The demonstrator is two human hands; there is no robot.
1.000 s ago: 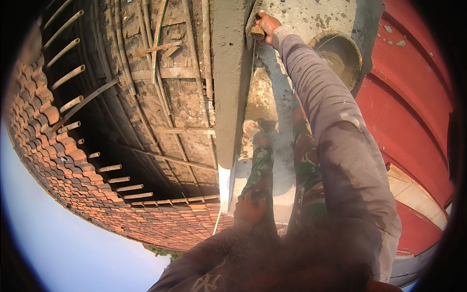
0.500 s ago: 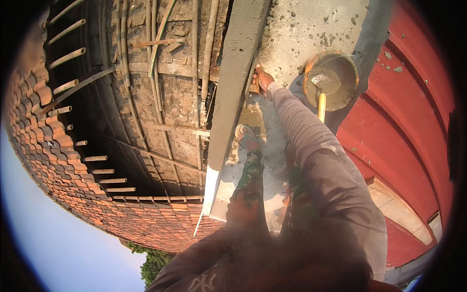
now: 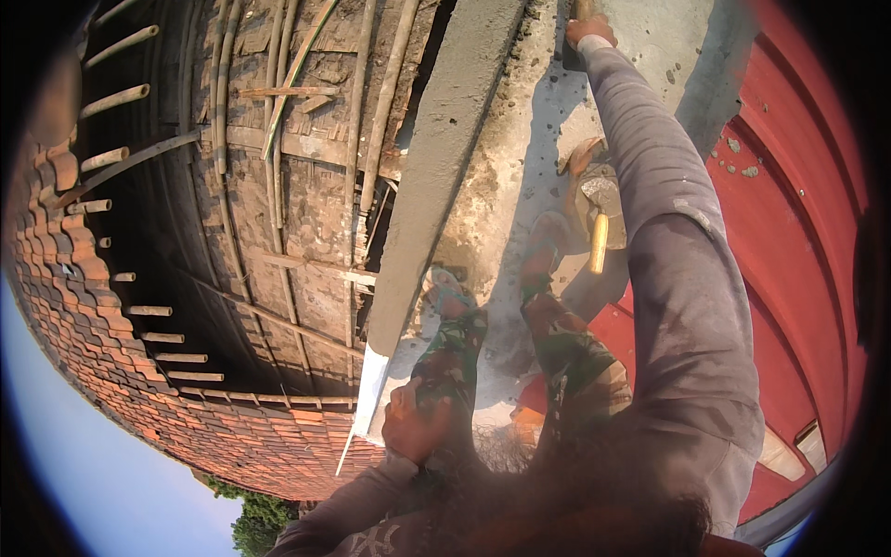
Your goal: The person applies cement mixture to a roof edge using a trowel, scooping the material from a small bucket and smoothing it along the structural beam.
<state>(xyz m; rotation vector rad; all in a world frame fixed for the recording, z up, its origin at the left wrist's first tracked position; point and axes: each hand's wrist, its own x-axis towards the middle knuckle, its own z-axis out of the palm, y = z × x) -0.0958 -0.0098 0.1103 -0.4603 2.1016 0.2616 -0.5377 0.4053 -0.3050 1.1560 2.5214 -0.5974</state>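
My right hand [image 3: 590,33] grips a float-like tool [image 3: 572,56] at the top of the view, over the speckled concrete ledge [image 3: 487,213] beside a freshly rendered grey beam [image 3: 445,130]. Its far end runs out of view. My left hand [image 3: 415,422] rests on my left leg in camouflage trousers, fingers apart and slightly bent, holding nothing. A bucket [image 3: 580,165] of grey mortar stands by my feet, partly hidden behind my right arm, with a yellow-handled trowel [image 3: 600,243] in it.
Left of the beam is an open roof of bamboo poles [image 3: 278,186] and woven sheeting, with a dark gap and clay tiles [image 3: 111,353] beyond. Red metal roofing [image 3: 789,232] lies to the right. A tree [image 3: 260,520] and sky show at lower left.
My right hand has pulled back along the beam, then moved up and rightward with the tool. The bucket now sits lower in view, behind my arm. My left hand shows more fully.
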